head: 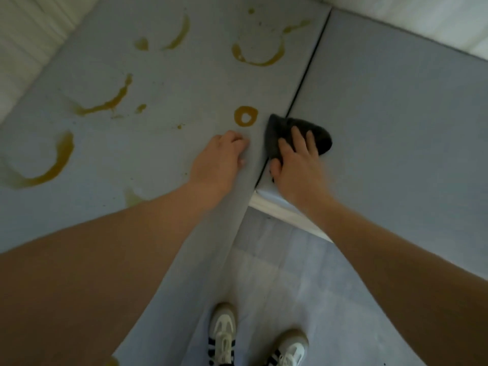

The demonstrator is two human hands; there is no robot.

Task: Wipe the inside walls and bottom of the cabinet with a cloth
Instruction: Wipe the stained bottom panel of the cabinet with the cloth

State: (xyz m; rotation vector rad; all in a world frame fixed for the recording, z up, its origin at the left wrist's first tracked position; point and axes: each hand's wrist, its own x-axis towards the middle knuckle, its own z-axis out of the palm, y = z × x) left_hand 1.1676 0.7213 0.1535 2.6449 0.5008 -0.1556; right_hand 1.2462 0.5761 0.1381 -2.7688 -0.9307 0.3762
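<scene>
Two grey cabinet panels meet at a dark gap. The left panel carries several yellow-brown ring stains, one small ring close to the gap. My right hand holds a bunched dark grey cloth against the right panel, just right of the gap, with fingers spread over the cloth and the thumb at its lower edge. My left hand rests on the left panel below the small ring, its fingers loosely curled and holding nothing.
Below the panels lies a pale grey floor, where my two white shoes stand. A white ledge shows under the right panel's lower corner. White surfaces border the panels at the top left and top right.
</scene>
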